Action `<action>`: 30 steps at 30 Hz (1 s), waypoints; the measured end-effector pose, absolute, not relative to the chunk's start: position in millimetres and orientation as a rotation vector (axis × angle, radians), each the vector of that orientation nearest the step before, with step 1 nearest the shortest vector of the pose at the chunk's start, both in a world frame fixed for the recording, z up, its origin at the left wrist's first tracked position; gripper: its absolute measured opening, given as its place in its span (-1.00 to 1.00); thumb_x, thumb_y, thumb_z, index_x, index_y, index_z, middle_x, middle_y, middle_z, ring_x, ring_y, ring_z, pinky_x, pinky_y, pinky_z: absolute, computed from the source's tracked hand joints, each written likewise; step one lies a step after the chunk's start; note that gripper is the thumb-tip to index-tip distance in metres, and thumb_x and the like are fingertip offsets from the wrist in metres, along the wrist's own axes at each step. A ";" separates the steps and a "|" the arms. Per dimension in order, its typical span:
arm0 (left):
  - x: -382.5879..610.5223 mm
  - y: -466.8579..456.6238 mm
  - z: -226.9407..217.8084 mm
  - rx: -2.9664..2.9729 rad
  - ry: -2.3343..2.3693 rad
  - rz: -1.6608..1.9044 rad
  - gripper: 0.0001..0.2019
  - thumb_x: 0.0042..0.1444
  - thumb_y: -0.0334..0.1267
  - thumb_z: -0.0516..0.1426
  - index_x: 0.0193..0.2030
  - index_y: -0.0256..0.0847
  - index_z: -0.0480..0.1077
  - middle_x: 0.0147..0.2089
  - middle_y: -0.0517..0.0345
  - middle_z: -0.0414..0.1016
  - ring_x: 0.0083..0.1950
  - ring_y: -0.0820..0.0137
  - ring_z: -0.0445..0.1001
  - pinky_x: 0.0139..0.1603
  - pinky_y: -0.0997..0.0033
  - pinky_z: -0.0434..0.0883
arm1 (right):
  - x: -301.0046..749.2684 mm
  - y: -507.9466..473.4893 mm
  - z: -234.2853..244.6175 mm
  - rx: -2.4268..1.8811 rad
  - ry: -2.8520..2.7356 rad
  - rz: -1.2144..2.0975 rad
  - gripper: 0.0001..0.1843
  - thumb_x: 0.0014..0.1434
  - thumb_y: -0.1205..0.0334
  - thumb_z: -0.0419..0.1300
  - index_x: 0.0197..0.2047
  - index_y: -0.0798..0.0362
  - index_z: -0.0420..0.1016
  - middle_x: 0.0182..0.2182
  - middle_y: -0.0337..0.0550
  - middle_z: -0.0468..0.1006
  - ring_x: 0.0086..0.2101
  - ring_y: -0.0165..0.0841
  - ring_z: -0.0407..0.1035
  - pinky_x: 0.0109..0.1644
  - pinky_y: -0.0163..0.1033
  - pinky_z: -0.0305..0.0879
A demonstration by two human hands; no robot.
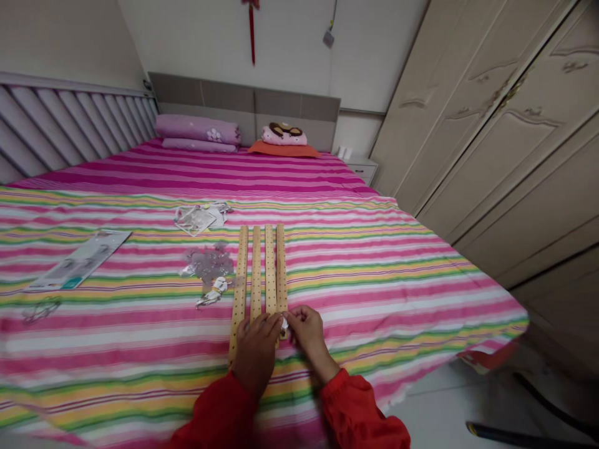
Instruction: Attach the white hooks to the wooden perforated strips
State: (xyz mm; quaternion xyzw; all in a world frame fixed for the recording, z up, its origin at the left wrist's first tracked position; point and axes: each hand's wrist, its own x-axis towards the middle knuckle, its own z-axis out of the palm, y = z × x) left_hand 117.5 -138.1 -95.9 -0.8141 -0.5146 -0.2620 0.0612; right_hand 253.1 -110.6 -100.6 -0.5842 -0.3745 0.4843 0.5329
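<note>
Four pale wooden strips (pixel 255 268) with rows of small holes lie side by side on the striped cloth, pointing away from me. My left hand (pixel 256 346) rests across their near ends, fingers extended towards the right-hand strip. At that strip's near end, my right hand (pixel 305 327) pinches a small white piece (pixel 284 323) between thumb and fingertips. Its exact kind is too small to tell, and fingers partly cover it. Left of the strips are a crumpled heap of clear plastic bags (pixel 209 263) and a small white-and-silver bundle (pixel 215 292).
Further back lie more clear packets with white cards (pixel 199 218). At left are a long flat package (pixel 82 260) and a thin wire-like tangle (pixel 42 308). The striped cloth (pixel 374 280) covers the bed's near part; wardrobes (pixel 491 125) stand along the right.
</note>
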 end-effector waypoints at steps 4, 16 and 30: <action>114.1 -134.1 -91.6 -2.516 -1.607 -0.796 -0.52 0.02 -0.54 -0.02 0.00 -0.01 0.46 0.02 0.22 0.55 0.04 0.26 0.43 0.05 0.14 0.12 | 253.7 -127.5 -98.9 -1.328 -0.843 1.228 -0.53 -0.03 -0.21 0.19 -0.60 0.04 0.28 -0.80 -0.39 0.31 -0.84 -0.52 0.14 -0.79 -0.42 -0.06; 120.6 -132.2 -94.6 -2.604 -1.508 -0.742 -0.43 0.00 -0.52 -0.01 0.14 0.03 0.36 0.13 0.21 0.47 0.21 0.14 0.33 0.25 -0.05 -0.10 | 254.3 -152.5 -94.0 -1.245 -0.662 1.718 -0.78 -0.23 0.16 0.30 -0.57 0.17 0.48 -0.74 -0.29 0.44 -0.83 -0.59 0.14 -0.81 -0.46 -0.16; 126.7 -135.6 -91.6 -2.653 -1.536 -0.745 -0.59 0.14 -0.31 0.01 0.14 -0.03 0.36 0.14 0.12 0.46 0.19 0.21 0.37 0.37 -0.10 -0.38 | 244.8 -153.6 -103.4 -1.043 -0.571 1.574 -0.87 -0.20 0.26 0.16 -0.68 0.13 0.40 -0.83 -0.39 0.24 -0.80 -0.64 -0.10 -0.71 -0.41 -0.32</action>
